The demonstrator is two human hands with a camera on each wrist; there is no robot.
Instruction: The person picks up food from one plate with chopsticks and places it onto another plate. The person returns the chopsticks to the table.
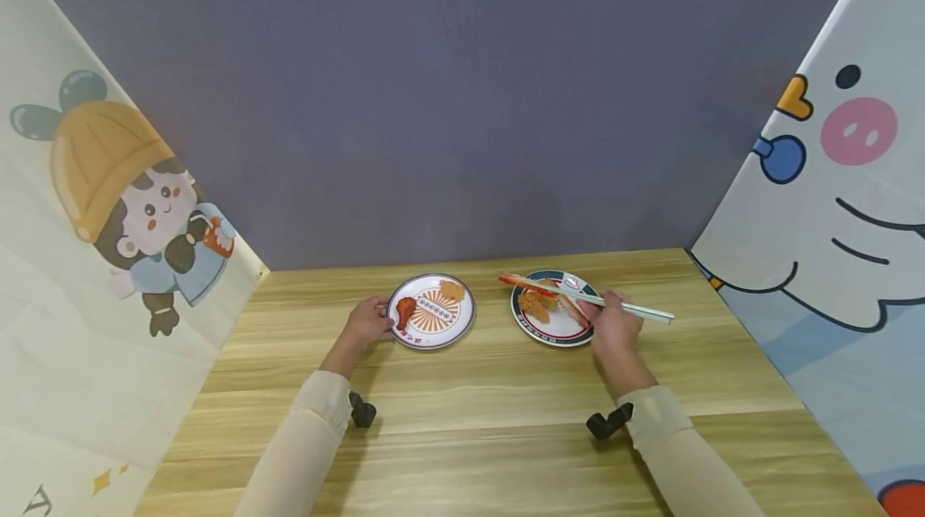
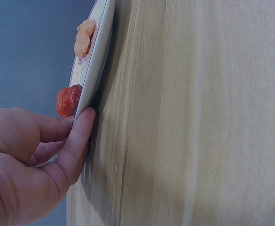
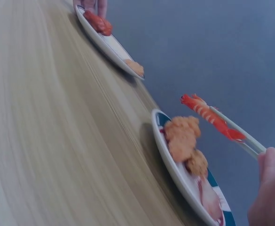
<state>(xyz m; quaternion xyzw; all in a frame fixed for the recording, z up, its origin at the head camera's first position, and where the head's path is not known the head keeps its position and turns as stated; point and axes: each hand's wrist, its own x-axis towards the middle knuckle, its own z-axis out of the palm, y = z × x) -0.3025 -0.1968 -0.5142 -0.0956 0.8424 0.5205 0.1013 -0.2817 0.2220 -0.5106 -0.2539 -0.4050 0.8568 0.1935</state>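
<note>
My left hand (image 1: pixel 367 320) pinches the left rim of a white plate (image 1: pixel 413 289) with an orange sunburst print. On that plate lie a reddish-brown drumstick (image 2: pixel 67 100), close to my thumb, and a golden fried piece (image 1: pixel 452 291). My right hand (image 1: pixel 617 324) holds a pair of pale green chopsticks (image 1: pixel 649 312). Between their tips is a red-orange shrimp (image 3: pixel 208 114), raised above a second plate (image 3: pixel 172 170) with a dark green rim. This plate carries fried chicken pieces (image 3: pixel 180 141) and a pale pinkish piece (image 3: pixel 209 200).
Both plates stand toward the back of a wooden table (image 1: pixel 462 437), a gap between them. A grey-blue panel (image 1: pixel 462 116) rises behind it. Cartoon-printed panels flank the left (image 1: pixel 65 324) and right (image 1: pixel 780 236) sides. Each wrist bears a black camera mount.
</note>
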